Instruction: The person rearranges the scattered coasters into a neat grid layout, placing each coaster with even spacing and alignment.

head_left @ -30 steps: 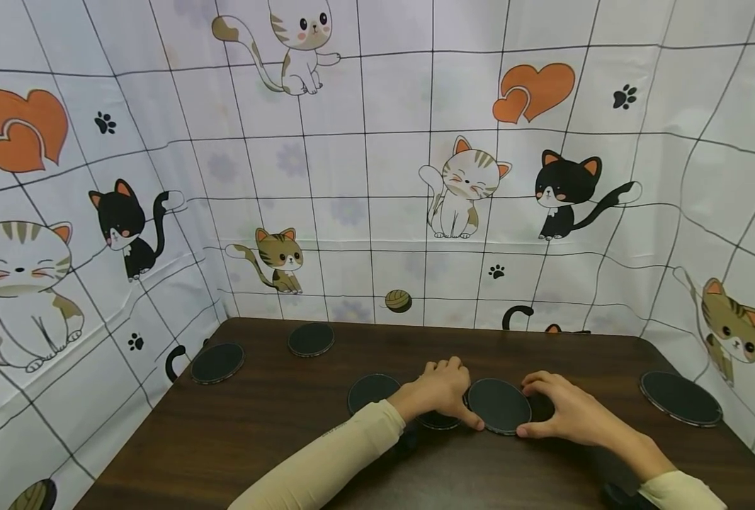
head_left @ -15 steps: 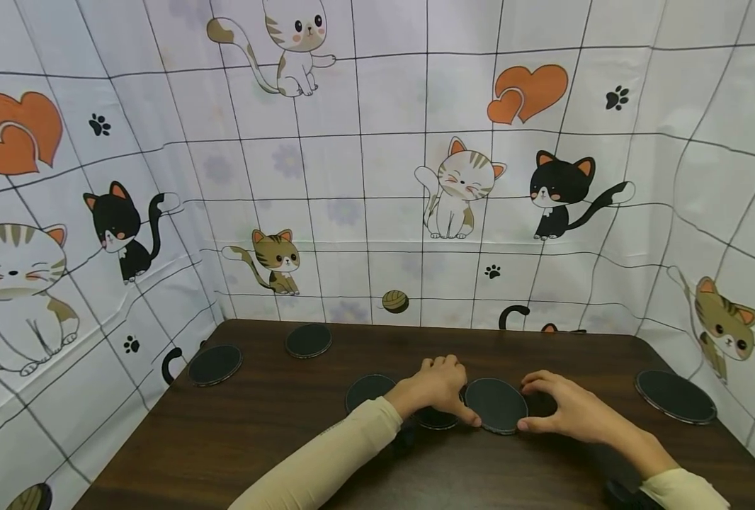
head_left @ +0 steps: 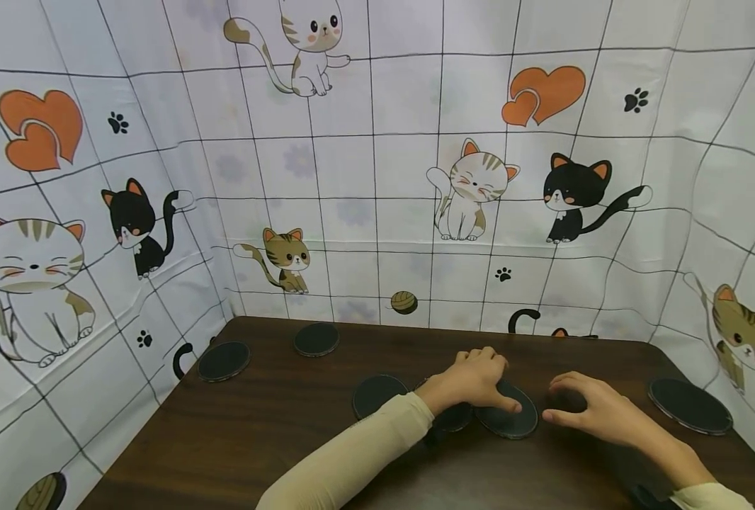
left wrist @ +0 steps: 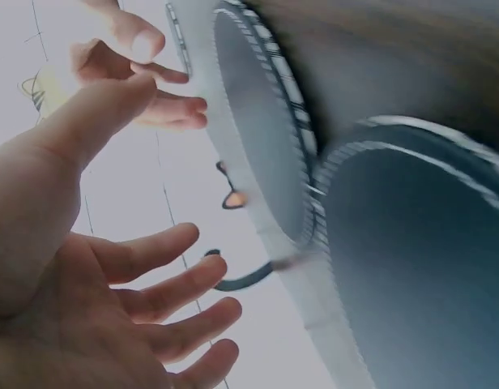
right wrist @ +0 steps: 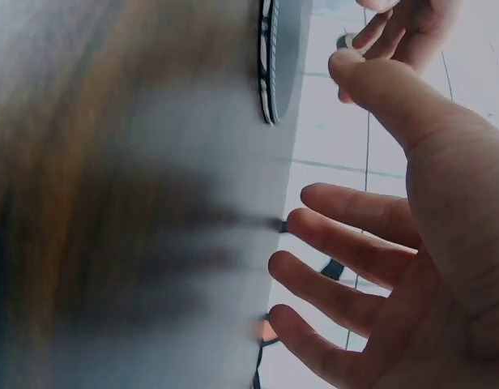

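Note:
In the head view, a dark round flat disc with a pale edge [head_left: 508, 423] lies on the brown table between the two hands. My left hand [head_left: 469, 382] is above its left part, thumb out over it, fingers loosely bent and holding nothing. A second disc [head_left: 455, 418] lies partly hidden under that wrist, and a third disc [head_left: 377, 395] is just left of it. The left wrist view shows the left hand [left wrist: 112, 284] apart from the near disc [left wrist: 420, 267]. My right hand [head_left: 597, 409] hovers right of the middle disc, fingers spread and holding nothing, also in the right wrist view [right wrist: 379, 267].
More such discs lie farther out: one at the far left edge [head_left: 224, 361], one at the back [head_left: 316, 340], and one at the right edge [head_left: 690, 405]. A white cat-print sheet [head_left: 390, 170] stands around the table [head_left: 256, 425].
My left hand has shifted right and up, off the middle disc's left edge to above it. The right hand has drawn away from its right edge. The disc stays about where it was.

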